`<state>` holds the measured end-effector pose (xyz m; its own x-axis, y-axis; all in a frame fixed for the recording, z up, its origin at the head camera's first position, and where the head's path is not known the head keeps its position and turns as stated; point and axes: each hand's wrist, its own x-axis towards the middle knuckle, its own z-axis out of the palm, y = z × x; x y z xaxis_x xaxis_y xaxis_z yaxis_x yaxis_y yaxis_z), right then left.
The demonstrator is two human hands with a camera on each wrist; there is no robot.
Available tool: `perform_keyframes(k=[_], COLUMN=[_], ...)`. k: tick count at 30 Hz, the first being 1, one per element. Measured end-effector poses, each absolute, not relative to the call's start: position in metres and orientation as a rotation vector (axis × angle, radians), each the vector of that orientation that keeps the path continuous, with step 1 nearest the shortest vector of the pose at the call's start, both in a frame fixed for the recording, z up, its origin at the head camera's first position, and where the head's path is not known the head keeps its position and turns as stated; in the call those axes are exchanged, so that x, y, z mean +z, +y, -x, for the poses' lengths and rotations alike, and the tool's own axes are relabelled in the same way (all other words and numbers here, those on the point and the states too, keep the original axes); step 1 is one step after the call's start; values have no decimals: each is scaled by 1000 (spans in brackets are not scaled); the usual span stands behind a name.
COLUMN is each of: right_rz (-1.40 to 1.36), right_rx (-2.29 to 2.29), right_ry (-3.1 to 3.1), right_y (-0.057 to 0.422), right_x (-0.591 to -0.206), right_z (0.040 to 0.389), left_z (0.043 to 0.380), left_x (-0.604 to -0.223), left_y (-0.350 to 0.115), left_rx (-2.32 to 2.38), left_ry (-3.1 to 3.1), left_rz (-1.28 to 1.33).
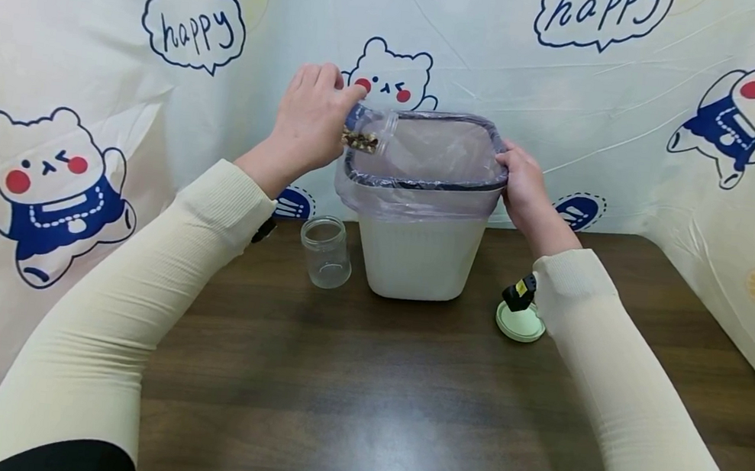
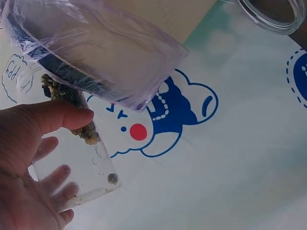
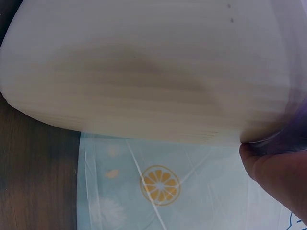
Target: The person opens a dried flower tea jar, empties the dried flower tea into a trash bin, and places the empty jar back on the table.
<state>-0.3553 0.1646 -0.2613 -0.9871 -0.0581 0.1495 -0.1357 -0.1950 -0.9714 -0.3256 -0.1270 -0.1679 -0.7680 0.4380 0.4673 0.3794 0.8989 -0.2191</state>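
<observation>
My left hand (image 1: 314,117) grips a clear jar (image 2: 103,167) tipped on its side, its mouth over the left rim of a white trash bin (image 1: 419,259). Brownish dried bits (image 1: 361,141) lie along the jar's lower side near its mouth, and a small dark bit sits by its base in the left wrist view. A pale purple bag (image 1: 415,201) lines the bin and folds over its dark rim. On the bin's right, my right hand (image 1: 527,190) pinches the rim and bag, thumb outside; its other fingers are mostly hidden in the right wrist view.
A second glass jar (image 1: 326,253), without a lid, stands upright on the dark wooden table (image 1: 348,386), left of the bin. A light green lid (image 1: 520,323) lies at the right, under the right wrist. Behind the table hangs a cartoon-printed cloth (image 1: 465,60).
</observation>
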Motion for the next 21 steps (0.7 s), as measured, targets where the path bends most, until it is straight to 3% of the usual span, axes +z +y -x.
perform_keyframes(k=[21], right_rz=[-205], right_rx=[2387], right_ry=[-1946], right_y=[163], right_x=[-261], right_z=[354], left_z=[328], left_x=[-169], left_y=[-129], left_rx=[257], left_ry=[-2499], left_rz=[599])
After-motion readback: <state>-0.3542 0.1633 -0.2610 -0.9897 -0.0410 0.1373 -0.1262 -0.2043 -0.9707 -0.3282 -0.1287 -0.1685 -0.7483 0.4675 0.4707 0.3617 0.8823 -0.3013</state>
